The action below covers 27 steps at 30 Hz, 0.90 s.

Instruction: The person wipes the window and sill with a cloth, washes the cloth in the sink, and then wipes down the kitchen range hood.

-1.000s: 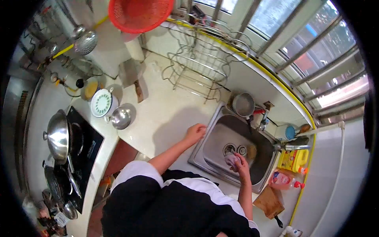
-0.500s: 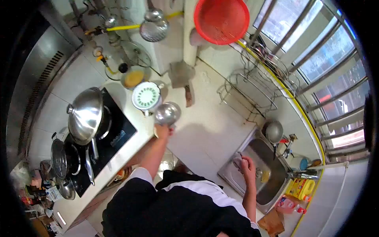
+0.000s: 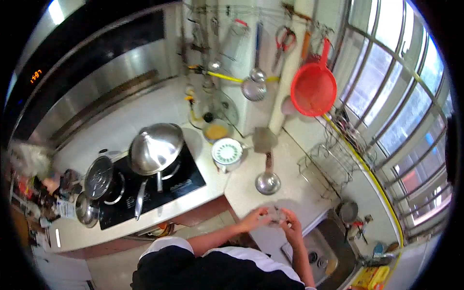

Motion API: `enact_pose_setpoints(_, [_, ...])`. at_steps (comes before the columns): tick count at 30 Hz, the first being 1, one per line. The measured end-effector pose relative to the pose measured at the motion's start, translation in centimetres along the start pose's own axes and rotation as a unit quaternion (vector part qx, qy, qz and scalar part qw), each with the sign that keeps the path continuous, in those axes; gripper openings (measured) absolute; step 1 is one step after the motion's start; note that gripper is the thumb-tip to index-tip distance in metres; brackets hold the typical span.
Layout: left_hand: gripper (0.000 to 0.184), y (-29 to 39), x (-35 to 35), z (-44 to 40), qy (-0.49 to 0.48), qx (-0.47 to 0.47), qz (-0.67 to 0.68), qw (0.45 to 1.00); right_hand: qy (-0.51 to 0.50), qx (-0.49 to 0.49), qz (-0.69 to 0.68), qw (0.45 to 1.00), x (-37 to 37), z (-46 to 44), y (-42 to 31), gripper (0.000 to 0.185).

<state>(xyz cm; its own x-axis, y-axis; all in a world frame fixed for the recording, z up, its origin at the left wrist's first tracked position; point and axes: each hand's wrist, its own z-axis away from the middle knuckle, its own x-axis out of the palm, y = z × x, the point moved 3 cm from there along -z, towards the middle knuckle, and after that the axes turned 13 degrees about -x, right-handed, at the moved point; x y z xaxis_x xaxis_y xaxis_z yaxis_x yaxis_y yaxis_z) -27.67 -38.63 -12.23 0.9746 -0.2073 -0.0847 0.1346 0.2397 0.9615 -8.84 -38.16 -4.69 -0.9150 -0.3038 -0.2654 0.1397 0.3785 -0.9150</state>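
My left hand (image 3: 256,218) and my right hand (image 3: 291,222) are close together above the counter's front edge, left of the sink (image 3: 333,246). Between them is a small pale, greyish thing (image 3: 275,216), too blurred to name, and the fingers of both hands close on it. Just beyond my hands a round metal bowl (image 3: 268,183) sits on the counter, near the handle of a cleaver (image 3: 266,140). A white lidded pot with a green pattern (image 3: 227,152) is further left.
A black cooktop (image 3: 154,188) with a domed metal lid (image 3: 157,149) is on the left. A wire rack (image 3: 326,166) stands by the barred window. A red strainer (image 3: 313,90) hangs on the wall. A small pan (image 3: 347,211) is behind the sink.
The view has swung left. My right hand has come from the sink to meet my left, which was at the bowl. The bowl now sits further right, by the cleaver handle.
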Motion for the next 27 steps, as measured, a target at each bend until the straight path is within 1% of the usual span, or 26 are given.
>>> enact_pose_setpoints(1, [0.064,-3.2,0.6,-0.8,-0.009,0.101,-0.147,0.984,-0.009,0.005,-0.074,0.997,1.4,-0.5,-1.0,0.046])
enact_pose_setpoints(2, [0.066,2.0,0.4,3.2,-0.01,0.062,-0.143,0.988,-0.02,0.013,-0.145,0.989,2.7,-0.7,-2.2,0.047])
enact_pose_setpoints(3, [0.065,2.2,0.3,4.7,0.011,0.054,-0.106,0.993,-0.035,0.0,-0.15,0.988,3.9,-1.1,-3.8,0.047])
enact_pose_setpoints(4, [0.064,2.5,0.2,6.2,0.031,0.045,-0.068,0.996,-0.023,0.009,-0.21,0.977,5.4,-1.4,-5.2,0.049])
enact_pose_setpoints(5, [0.064,3.1,-0.5,7.5,0.052,0.047,-0.073,0.995,-0.011,0.021,-0.272,0.962,6.5,-1.8,-6.1,0.05])
enact_pose_setpoints(6, [0.058,4.0,-1.2,9.0,0.064,-0.006,-0.092,0.994,-0.026,0.011,-0.282,0.959,7.4,-2.2,-6.4,0.05])
enact_pose_setpoints(7, [0.053,4.3,-2.2,10.1,0.074,-0.06,-0.109,0.989,-0.045,-0.005,-0.256,0.966,8.3,-2.4,-6.6,0.05])
enact_pose_setpoints(8, [0.053,4.2,-3.3,11.2,0.087,-0.059,-0.114,0.988,-0.059,-0.022,-0.229,0.971,9.1,-2.6,-6.7,0.05])
enact_pose_setpoints(9, [0.044,4.2,-4.4,12.4,0.155,0.007,-0.153,0.976,-0.054,-0.045,-0.191,0.979,9.9,-2.9,-6.4,0.05])
enact_pose_setpoints(10, [0.036,5.5,-5.4,14.2,0.219,0.072,-0.189,0.955,-0.06,-0.052,-0.195,0.978,10.7,-3.3,-7.1,0.05])
enact_pose_setpoints(11, [0.029,6.6,-6.6,15.8,0.243,0.085,-0.239,0.936,-0.071,-0.092,-0.139,0.983,11.4,-3.7,-8.2,0.051])
enact_pose_setpoints(12, [0.029,8.0,-7.6,17.4,0.251,0.086,-0.239,0.934,-0.083,-0.132,-0.083,0.984,12.1,-4.2,-9.3,0.052])
enact_pose_setpoints(13, [0.028,9.3,-8.7,19.0,0.317,0.1,-0.268,0.904,-0.102,-0.163,-0.074,0.979,12.7,-4.8,-9.8,0.058])
enact_pose_setpoints(14, [0.026,10.3,-9.9,20.3,0.382,0.112,-0.295,0.869,-0.109,-0.168,-0.076,0.977,13.2,-5.5,-10.7,0.058])
enact_pose_setpoints(16, [0.026,11.4,-12.7,22.2,0.46,0.123,-0.187,0.859,-0.151,-0.121,-0.116,0.974,14.2,-7.1,-13.3,0.06])
enact_pose_setpoints(17, [0.027,11.0,-14.3,23.0,0.414,0.058,-0.022,0.908,-0.195,-0.116,-0.157,0.961,14.6,-7.9,-15.3,0.064])
enact_pose_setpoints(18, [0.025,11.6,-15.3,23.3,0.331,0.14,0.173,0.917,-0.201,-0.121,-0.158,0.959,15.3,-8.6,-16.3,0.064])
enact_pose_setpoints(20, [0.023,13.8,-16.4,25.2,0.258,0.166,0.346,0.887,-0.284,-0.088,-0.247,0.923,17.6,-9.6,-18.1,0.063])
enact_pose_setpoints(21, [0.023,14.2,-17.2,26.1,0.263,0.171,0.345,0.885,-0.309,-0.058,-0.239,0.919,18.7,-9.8,-19.6,0.057])
enact_pose_setpoints(22, [0.021,14.4,-18.1,27.0,0.261,0.176,0.353,0.881,-0.312,-0.061,-0.241,0.917,20.2,-10.5,-19.1,0.057])
enact_pose_setpoints(24, [0.02,14.6,-20.1,29.1,0.262,0.182,0.357,0.878,-0.418,-0.142,-0.062,0.895,23.7,-12.1,-16.9,0.052])
enact_pose_setpoints(25, [0.02,15.0,-21.2,30.4,0.243,0.181,0.278,0.912,-0.438,-0.198,-0.016,0.877,25.0,-12.3,-18.4,0.052])
enact_pose_setpoints(26, [0.02,15.2,-21.9,31.7,0.222,0.176,0.199,0.938,-0.439,-0.198,-0.02,0.876,26.2,-12.2,-19.8,0.052])
enact_pose_setpoints(27, [0.021,15.3,-22.7,33.0,0.203,0.165,0.176,0.949,-0.408,-0.286,0.005,0.867,27.5,-12.0,-21.9,0.061])
